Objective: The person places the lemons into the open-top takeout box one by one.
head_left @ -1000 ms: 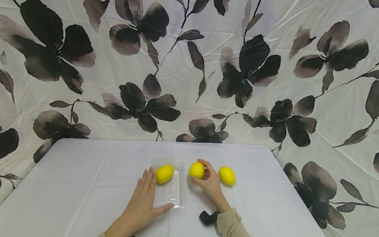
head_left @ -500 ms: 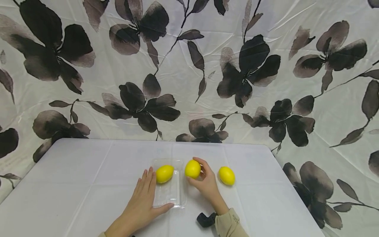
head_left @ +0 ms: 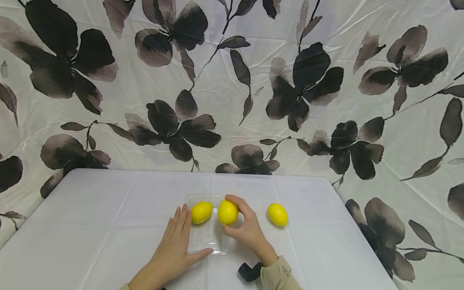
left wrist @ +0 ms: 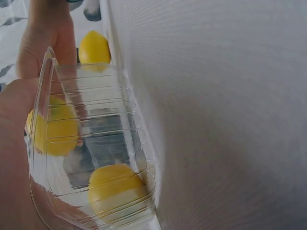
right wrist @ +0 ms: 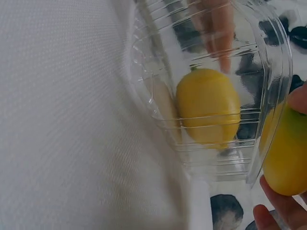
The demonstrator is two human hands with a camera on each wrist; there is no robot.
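Observation:
A clear plastic container [head_left: 206, 243] stands on the white table, with one yellow lemon [head_left: 201, 212] lying inside at its far left. My left hand [head_left: 174, 243] rests along the container's left side, fingers straight and thumb stretched across the near edge. Between thumb and fingers, my right hand [head_left: 246, 225] grips a second lemon [head_left: 228, 212] over the right part of the container. In the right wrist view this held lemon [right wrist: 288, 153] is beside the container's rim, and the lying lemon [right wrist: 208, 105] shows through the clear wall.
A third lemon [head_left: 277, 215] lies on the white tablecloth [head_left: 108, 249] to the right of my right hand. The black wrist device [head_left: 249, 272] sits at the right sleeve. A floral cloth [head_left: 246, 80] hangs behind the table.
My right hand has carried its lemon leftward, from beside the container to over its right part. The left hand and the other lemons have stayed put.

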